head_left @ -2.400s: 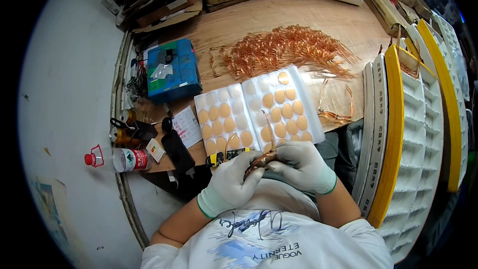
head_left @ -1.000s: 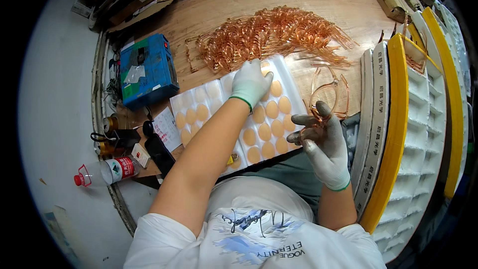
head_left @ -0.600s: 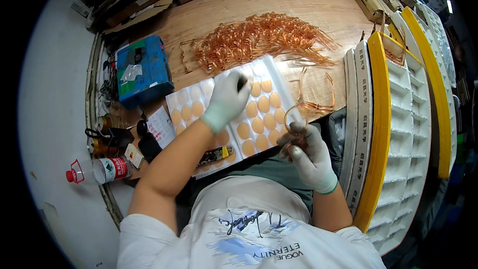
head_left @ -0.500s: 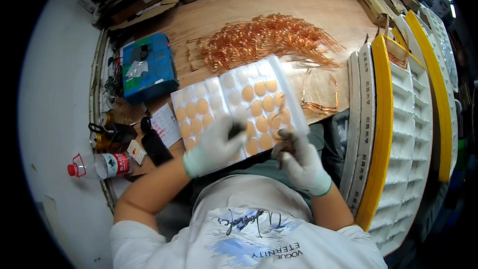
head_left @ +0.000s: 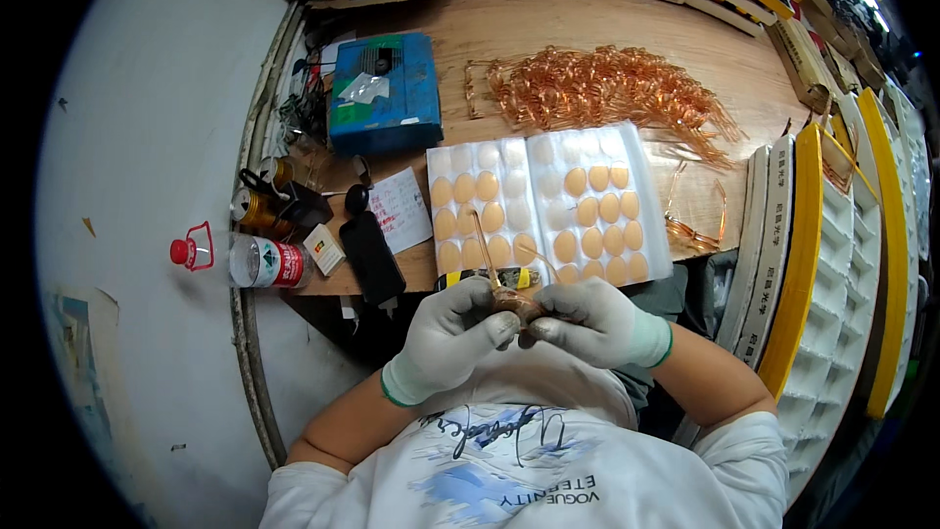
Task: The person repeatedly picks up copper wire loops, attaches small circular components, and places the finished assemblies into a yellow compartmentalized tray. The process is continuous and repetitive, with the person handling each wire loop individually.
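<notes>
Both my hands wear white gloves and meet close to my chest at the bench's front edge. My left hand [head_left: 452, 331] and my right hand [head_left: 590, 318] pinch an amber eyeglass frame [head_left: 511, 300] between the fingertips; one thin temple arm sticks up toward the bench. Just beyond them lie two white sheets [head_left: 548, 206] dotted with oval amber lenses. A big heap of amber eyeglass frames [head_left: 607, 88] lies farther back on the wooden bench.
A blue box [head_left: 384, 93] sits at the back left. A black phone [head_left: 371, 257], a paper note, small tools and a plastic bottle [head_left: 245, 260] crowd the left edge. One loose frame [head_left: 697, 216] lies right of the sheets. White-and-yellow compartment trays [head_left: 842, 264] stand along the right.
My left hand reached out over the lens sheets, then pulled back. Both hands are together again at my chest on the frame.
</notes>
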A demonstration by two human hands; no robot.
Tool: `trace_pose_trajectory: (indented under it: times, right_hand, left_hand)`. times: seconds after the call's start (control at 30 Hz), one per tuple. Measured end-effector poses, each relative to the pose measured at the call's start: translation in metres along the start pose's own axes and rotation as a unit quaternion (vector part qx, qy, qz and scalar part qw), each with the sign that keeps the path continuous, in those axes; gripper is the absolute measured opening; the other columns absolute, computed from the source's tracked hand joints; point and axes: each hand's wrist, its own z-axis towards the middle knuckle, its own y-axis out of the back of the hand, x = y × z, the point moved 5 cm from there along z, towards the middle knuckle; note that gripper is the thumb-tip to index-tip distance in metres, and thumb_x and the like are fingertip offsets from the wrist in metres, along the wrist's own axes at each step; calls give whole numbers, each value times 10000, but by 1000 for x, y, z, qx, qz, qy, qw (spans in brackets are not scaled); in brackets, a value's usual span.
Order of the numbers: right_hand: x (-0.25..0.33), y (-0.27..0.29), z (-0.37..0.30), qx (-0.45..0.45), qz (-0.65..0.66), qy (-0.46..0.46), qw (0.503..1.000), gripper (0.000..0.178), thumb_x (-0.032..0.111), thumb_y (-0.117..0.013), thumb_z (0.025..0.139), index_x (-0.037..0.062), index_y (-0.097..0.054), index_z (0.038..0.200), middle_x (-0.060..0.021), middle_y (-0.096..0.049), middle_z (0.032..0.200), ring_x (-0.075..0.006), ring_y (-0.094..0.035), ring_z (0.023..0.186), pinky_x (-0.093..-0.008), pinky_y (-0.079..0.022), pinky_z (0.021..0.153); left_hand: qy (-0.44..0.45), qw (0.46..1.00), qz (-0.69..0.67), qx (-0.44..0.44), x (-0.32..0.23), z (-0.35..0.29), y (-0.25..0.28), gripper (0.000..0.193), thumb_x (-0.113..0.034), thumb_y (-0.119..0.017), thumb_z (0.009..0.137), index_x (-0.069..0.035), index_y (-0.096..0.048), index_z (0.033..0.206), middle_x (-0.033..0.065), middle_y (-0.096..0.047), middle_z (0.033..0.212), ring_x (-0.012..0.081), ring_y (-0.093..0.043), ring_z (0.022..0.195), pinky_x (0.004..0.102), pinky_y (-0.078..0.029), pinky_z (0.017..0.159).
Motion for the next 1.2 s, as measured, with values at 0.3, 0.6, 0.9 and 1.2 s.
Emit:
trace_pose_trajectory:
  times: [0.3, 0.6, 0.9, 1.2]
  right_hand:
    - [-24, -23, -20, -184, -34, 69, 980, 251, 113, -552, 1001, -71, -604, 1163, -97, -685, 797, -144, -661, 727, -274, -532, 690]
    - [-8, -5, -33, -189, -97, 65, 975, 198, 121, -617, 941, -65, -683, 960, -90, -675, 680, -142, -648, 600, -258, -514, 583]
    - [-2, -6, -33, -228, -208, 120, 943, 172, 51, -657, 855, -13, -682, 1013, -138, -633, 677, -287, -634, 572, -337, -489, 549]
    - [1, 18, -41, -190, -216, -2, 958, 248, 42, -609, 863, -2, -630, 1106, -200, -652, 844, -371, -665, 773, -422, -523, 686]
  left_hand:
    - [-111, 968, 221, -31, -7, 9, -3, 178, -67, -673, 916, 5, -731, 1068, 58, -623, 870, 119, -591, 819, 247, -459, 728]
    - [-126, 953, 274, 36, -11, 6, -18, 176, -77, -726, 886, 41, -733, 1016, 96, -622, 835, 141, -582, 711, 274, -462, 637]
    - [-148, 916, 372, -40, -13, 11, -19, 147, -72, -756, 801, 19, -665, 871, 152, -587, 727, 255, -587, 611, 331, -460, 562]
    - [-165, 876, 453, -14, -15, 34, -43, 158, -82, -733, 834, 12, -693, 955, 152, -672, 828, 266, -649, 691, 334, -505, 629]
